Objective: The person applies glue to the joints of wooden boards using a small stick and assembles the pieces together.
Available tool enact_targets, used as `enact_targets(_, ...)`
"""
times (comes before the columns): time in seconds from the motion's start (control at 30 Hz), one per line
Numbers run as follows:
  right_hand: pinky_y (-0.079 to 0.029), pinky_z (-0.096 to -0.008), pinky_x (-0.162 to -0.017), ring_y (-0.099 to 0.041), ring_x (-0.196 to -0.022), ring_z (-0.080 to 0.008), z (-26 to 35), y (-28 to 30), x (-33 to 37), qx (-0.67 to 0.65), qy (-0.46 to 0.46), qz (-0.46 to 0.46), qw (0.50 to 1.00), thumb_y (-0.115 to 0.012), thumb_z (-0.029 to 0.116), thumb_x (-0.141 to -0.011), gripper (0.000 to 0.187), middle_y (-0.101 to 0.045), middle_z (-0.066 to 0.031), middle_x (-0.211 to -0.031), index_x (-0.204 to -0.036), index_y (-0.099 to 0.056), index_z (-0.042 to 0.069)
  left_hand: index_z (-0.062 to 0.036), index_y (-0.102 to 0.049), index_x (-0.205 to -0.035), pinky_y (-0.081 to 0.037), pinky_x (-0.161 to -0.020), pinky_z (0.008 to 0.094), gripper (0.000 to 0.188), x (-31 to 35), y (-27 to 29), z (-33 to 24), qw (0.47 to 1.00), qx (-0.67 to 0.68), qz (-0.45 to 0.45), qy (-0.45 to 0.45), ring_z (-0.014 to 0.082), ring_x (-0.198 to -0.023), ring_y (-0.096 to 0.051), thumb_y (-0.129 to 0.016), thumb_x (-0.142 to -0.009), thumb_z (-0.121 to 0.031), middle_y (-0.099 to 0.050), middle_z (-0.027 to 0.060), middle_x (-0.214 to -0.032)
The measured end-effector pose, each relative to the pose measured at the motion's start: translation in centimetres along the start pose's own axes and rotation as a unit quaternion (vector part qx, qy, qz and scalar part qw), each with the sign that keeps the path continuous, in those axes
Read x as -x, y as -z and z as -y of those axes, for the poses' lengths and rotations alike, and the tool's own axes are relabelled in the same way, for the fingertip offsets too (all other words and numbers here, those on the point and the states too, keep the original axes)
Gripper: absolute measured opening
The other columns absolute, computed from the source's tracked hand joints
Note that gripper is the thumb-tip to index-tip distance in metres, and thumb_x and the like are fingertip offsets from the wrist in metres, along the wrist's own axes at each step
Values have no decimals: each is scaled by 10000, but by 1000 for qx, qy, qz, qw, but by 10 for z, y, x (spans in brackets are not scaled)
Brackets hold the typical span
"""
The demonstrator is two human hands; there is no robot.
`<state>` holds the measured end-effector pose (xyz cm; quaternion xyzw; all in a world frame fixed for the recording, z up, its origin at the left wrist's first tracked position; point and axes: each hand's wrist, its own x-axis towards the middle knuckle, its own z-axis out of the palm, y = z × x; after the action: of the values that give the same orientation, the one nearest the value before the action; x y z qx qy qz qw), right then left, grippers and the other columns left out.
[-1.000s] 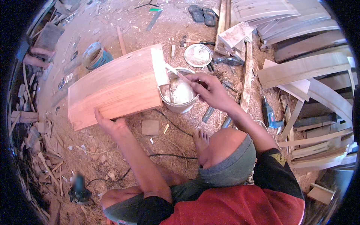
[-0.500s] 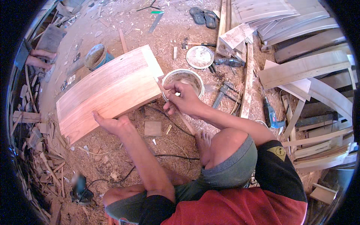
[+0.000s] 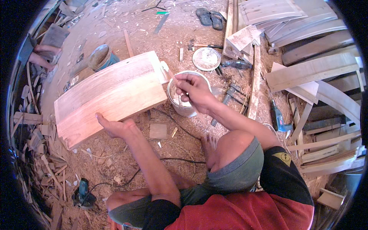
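Note:
A broad, pale wooden piece (image 3: 111, 96), built like a long block with grain along its top, hangs tilted in front of me. My left hand (image 3: 112, 125) grips its near lower edge, thumb up on the face and the other fingers hidden below. Pinched in my right hand (image 3: 191, 90) is a thin wooden stick (image 3: 171, 73); its far tip carries white paste and is beside the right end of the wooden piece. Under my right hand stands an open white bucket (image 3: 184, 110) with white paste inside.
A round lid (image 3: 206, 59), a hammer (image 3: 205, 45) and a clamp (image 3: 229, 96) lie beyond the bucket. Blue-grey bucket (image 3: 103, 59) stands at the far left. A drill (image 3: 278, 117) and stacked curved boards (image 3: 312, 71) are right; a corded power tool (image 3: 82, 193) sits lower left.
My right hand has moved slightly up and right, and the stick's pasted tip has risen beside the end of the wooden piece. The piece has lowered slightly; my left hand keeps its grip.

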<state>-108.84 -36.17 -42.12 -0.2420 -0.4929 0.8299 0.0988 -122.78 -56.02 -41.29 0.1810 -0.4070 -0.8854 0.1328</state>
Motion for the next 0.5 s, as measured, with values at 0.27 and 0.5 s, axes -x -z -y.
enact_targets(0.27,-555,-262,-462,-631,-672,-119,8,-8,-27,274,80,-38,958,-590,114,-941,319,-615,-87,-808,-1197,-590,-77,-39,-493,-1359,-448,-1027,469,574,3,0,1,999,22,22,5,302,-1206,-551,-546,-937,-424,-569,148,-1329)
enact_targets(0.5,-516,-283,-604,-640,-696,-144,-17,-20,-59,356,130,-78,922,-586,66,-912,269,-677,-131,-850,-1131,-667,-68,-10,-515,-1332,-464,-1004,419,569,13,-4,-6,1000,-1,1,-22,285,-1160,-575,-593,-929,-404,-586,141,-1300)
